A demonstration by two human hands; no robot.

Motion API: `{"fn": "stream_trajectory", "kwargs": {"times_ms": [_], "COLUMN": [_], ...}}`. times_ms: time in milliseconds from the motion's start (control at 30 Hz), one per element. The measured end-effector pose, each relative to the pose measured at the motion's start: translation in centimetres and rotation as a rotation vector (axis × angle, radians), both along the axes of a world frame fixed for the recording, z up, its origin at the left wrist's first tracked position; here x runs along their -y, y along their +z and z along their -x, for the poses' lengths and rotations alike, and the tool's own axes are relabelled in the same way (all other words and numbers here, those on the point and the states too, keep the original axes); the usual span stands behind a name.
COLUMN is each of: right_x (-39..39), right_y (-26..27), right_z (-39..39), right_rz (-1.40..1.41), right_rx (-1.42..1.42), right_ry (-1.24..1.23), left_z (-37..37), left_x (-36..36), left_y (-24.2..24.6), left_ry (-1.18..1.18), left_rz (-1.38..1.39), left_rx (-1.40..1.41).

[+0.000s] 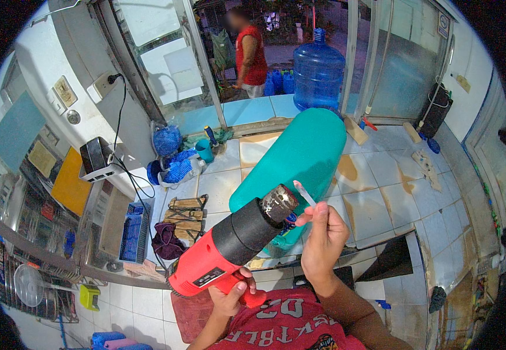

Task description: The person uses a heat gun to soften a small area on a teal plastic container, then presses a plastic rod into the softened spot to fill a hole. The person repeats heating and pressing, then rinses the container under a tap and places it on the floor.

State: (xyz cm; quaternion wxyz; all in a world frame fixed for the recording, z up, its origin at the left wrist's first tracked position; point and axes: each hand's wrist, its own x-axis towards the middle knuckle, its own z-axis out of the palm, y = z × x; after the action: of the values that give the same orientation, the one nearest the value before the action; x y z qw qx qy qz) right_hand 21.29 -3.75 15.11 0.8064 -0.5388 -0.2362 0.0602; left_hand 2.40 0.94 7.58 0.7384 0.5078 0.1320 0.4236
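My left hand (231, 293) grips the handle of a red and black heat gun (226, 249), whose scuffed metal nozzle points up and to the right. Between the thumb and fingers of my right hand (325, 238) is a thin, whitish translucent strip (304, 193); its upper end stands just right of the nozzle. Behind them, a large teal cylindrical container (294, 159) lies across the tiled counter, its far end towards the window. A dark blue printed label shows partly between the nozzle and my right hand.
A blue water jug (319, 72) stands on the window ledge. Wooden blocks (185, 216) with black bands, a purple cloth (168, 241) and a blue basket (135, 232) are at the left. A black cord hangs from the wall outlet (103, 87). A person (250, 54) in red stands outside.
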Motion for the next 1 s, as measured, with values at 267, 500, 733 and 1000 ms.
{"fn": "stream_trajectory", "kwargs": {"times_ms": [267, 500, 733, 1000], "right_x": [0.2, 0.3, 0.1, -0.1], "right_y": [0.1, 0.6, 0.4, -0.3], "right_z": [-0.2, 0.1, 0.3, 0.1], "right_rz": [0.037, 0.027, -0.017, -0.04], "right_rx": [0.022, 0.044, 0.05, 0.064], "right_ry": [0.004, -0.005, -0.007, -0.037], "left_z": [-0.2, 0.1, 0.1, 0.1], "left_x": [0.1, -0.3, -0.2, -0.2], "left_y": [0.5, -0.2, -0.3, -0.5], "left_ry": [0.015, -0.015, -0.008, -0.003], "left_rz": [0.035, 0.004, 0.026, 0.046], "left_rx": [0.008, 0.007, 0.001, 0.007]}}
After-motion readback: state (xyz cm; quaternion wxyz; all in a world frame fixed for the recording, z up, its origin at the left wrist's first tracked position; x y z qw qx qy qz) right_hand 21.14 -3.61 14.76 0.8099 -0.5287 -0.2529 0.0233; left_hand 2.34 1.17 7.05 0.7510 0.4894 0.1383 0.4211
